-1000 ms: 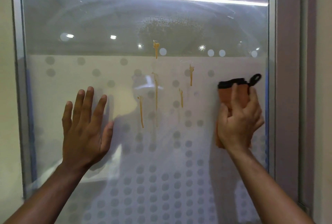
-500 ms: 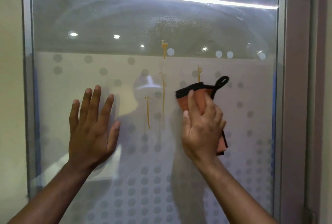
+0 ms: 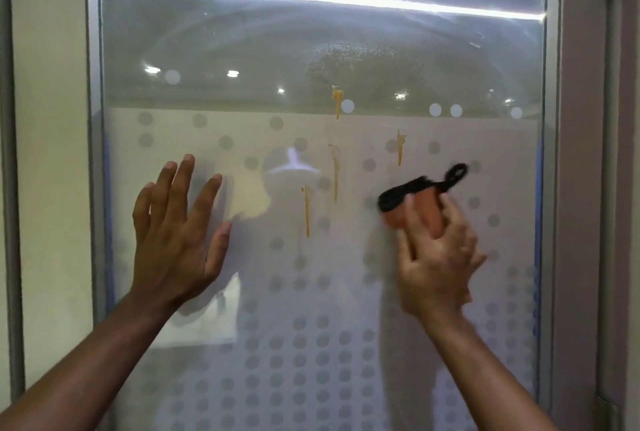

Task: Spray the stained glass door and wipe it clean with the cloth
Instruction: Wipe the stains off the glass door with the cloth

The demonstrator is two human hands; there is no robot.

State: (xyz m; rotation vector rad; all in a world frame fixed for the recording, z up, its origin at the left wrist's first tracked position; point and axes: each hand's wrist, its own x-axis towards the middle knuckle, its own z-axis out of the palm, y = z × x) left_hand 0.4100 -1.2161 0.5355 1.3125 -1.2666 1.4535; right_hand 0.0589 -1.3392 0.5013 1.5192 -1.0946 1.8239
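Observation:
The glass door [image 3: 263, 50] fills the view, clear above and frosted with grey dots below. Several orange-brown drip stains [image 3: 335, 172] run down its middle, and a patch of spray mist [image 3: 349, 56] sits above them. My right hand [image 3: 436, 261] presses an orange cloth [image 3: 431, 211] with a black edge and loop flat on the glass, right of the stains. Fingers spread, my left hand [image 3: 176, 233] rests flat on the glass at the left and holds nothing. No spray bottle is in view.
A grey metal frame [image 3: 94, 153] borders the glass on both sides. A pale wall [image 3: 48, 153] stands to the left and a mauve door jamb [image 3: 585, 188] to the right. Ceiling lights reflect in the upper glass.
My right hand swept the cloth left across the glass and then back to the right; one short stain near the middle is gone. My left hand stayed on the glass.

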